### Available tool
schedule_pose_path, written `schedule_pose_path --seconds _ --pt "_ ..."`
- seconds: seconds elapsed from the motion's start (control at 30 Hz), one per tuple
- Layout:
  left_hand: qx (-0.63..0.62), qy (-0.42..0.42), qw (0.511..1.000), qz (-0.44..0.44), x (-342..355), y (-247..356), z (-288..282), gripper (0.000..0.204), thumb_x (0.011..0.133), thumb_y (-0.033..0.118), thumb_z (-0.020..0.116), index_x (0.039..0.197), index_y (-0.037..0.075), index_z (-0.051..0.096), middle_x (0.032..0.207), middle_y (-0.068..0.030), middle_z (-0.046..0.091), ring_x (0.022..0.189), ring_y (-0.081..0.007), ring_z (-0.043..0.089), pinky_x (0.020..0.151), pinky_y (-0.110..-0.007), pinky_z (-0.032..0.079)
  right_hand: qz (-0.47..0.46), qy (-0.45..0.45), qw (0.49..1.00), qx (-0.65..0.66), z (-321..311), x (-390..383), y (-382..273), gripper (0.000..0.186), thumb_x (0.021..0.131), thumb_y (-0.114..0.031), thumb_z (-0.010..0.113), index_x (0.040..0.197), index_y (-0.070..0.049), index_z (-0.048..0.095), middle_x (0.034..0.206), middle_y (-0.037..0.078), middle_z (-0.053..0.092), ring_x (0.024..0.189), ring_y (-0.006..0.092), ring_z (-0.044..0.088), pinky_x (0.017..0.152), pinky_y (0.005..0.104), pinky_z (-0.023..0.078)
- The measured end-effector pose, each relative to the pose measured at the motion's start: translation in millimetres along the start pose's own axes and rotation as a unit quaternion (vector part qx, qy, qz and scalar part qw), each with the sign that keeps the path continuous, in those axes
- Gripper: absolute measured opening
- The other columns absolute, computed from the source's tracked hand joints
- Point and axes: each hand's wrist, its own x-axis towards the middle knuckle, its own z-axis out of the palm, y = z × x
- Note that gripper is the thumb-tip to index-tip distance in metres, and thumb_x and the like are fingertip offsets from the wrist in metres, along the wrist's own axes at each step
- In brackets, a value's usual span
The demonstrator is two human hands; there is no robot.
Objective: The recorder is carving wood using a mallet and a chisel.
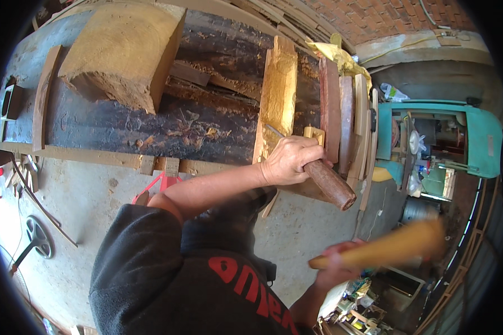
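Note:
My left hand [292, 161] is closed around the brown wooden handle of a chisel [332, 186]. Its metal blade points up and left, the tip at the lower part of a hollowed, yellowish wooden piece [279, 84] lying on the workbench. Just above my knuckles a small notched wooden block [314, 134] rests beside that piece. Out to the right, apart from the chisel, my right hand [340, 264] grips a wooden mallet [394, 245] by its narrow end. Motion smears both the mallet and this hand.
A large wood block [128, 47] sits on the dark, rough workbench [212, 120], left of the hollowed piece. Wooden boards [330, 106] stand along the bench's right end. Beyond them is a teal machine [483, 139]. A black wheel [38, 237] is low at the left.

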Motion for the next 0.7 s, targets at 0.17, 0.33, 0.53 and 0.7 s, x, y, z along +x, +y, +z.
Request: schedule_pose_path --seconds 0.17,0.33,0.53,0.7 --pt "-0.01 0.021 0.999 0.047 -2 -1 8 0.03 0.073 0.017 0.083 0.078 0.008 0.055 0.064 -0.0055 0.053 0.055 -0.0251 0.057 0.05 -0.038 0.043 -0.239 0.125 0.949 0.161 15 3 33 0.06 0.091 -0.038 0.054 0.131 0.0 0.032 0.081 0.007 0.055 0.052 0.0164 0.051 0.051 0.0271 0.045" --pt "-0.005 0.035 0.997 0.074 -13 -2 -3 0.034 0.072 0.015 0.085 0.079 0.009 0.053 0.061 -0.0056 0.049 0.051 -0.0251 0.053 0.047 -0.037 0.04 0.028 0.027 0.999 0.015 -4 0 25 0.046 0.081 -0.033 0.071 0.11 -0.004 0.051 0.084 0.011 0.062 0.064 0.0222 0.058 0.087 0.0421 0.049" --pt "-0.011 0.042 0.996 0.076 -12 -7 5 0.034 0.071 0.017 0.085 0.078 0.009 0.053 0.061 -0.0053 0.047 0.051 -0.025 0.052 0.047 -0.038 0.039 -0.144 0.023 0.975 0.169 23 -10 20 0.049 0.087 -0.029 0.065 0.119 0.0 0.042 0.087 0.01 0.058 0.06 0.0175 0.057 0.059 0.0293 0.052" --pt "0.02 0.014 0.999 0.048 -14 2 5 0.032 0.072 0.023 0.082 0.069 0.008 0.054 0.061 -0.0066 0.049 0.054 -0.0274 0.055 0.05 -0.038 0.044 -0.044 -0.009 0.985 0.168 4 -4 -3 0.055 0.083 -0.021 0.071 0.124 -0.003 0.038 0.092 0.009 0.058 0.07 0.0152 0.058 0.066 0.0267 0.052"
